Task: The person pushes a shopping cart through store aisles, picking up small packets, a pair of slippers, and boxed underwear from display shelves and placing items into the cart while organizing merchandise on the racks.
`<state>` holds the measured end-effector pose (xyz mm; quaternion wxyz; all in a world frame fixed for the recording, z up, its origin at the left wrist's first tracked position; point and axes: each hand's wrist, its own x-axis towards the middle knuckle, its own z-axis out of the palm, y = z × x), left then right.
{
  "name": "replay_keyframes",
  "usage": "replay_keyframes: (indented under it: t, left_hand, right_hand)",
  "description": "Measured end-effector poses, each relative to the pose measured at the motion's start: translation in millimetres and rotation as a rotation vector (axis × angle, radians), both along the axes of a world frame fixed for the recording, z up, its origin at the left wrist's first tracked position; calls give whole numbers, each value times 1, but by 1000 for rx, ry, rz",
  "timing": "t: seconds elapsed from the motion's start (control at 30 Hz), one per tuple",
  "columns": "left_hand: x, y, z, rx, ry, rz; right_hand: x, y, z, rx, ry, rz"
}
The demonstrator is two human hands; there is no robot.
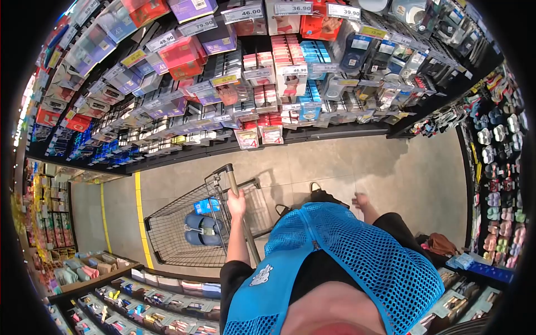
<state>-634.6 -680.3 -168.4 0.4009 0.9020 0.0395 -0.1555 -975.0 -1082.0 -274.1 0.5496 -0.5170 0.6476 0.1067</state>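
My left hand is wrapped around the handle of a wire shopping cart. In the cart's basket lies a pair of dark blue slippers with a lighter band across them. A bright blue package is beside the slippers, toward the shelf side. My right hand hangs at my side above the floor, away from the cart and shelves. Its fingers look loosely apart, with nothing visible in them.
A tall shelf with boxed packages and price tags runs across the front. Footwear hangs on a rack at right. Low bins of packaged goods stand at lower left. Yellow lines cross the grey floor.
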Motion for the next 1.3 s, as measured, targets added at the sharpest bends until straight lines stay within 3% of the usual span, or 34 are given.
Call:
replay_keyframes:
  t: [0.3, 0.43, 0.63, 0.9, 1.2, 1.3]
  left_hand:
    - [-36, 3, 17, 204, -78, 16]
    - [-59, 8, 23, 352, -64, -7]
    - [-92, 14, 32, 465, 8, 9]
    - [-115, 15, 35, 521, -21, 0]
    - [-106, 18, 33, 415, -55, -34]
    - [-102, 21, 28, 362, -8, -52]
  right_hand:
    - [111, -57, 36, -93, -154, 244]
    - [105, -64, 9, -29, -206, 359]
    - [70, -66, -15, 82, -48, 266]
    - [38, -69, -33, 142, 38, 153]
    - [80, -68, 2, 65, -26, 165]
    - [97, -57, 15, 36, -50, 281]
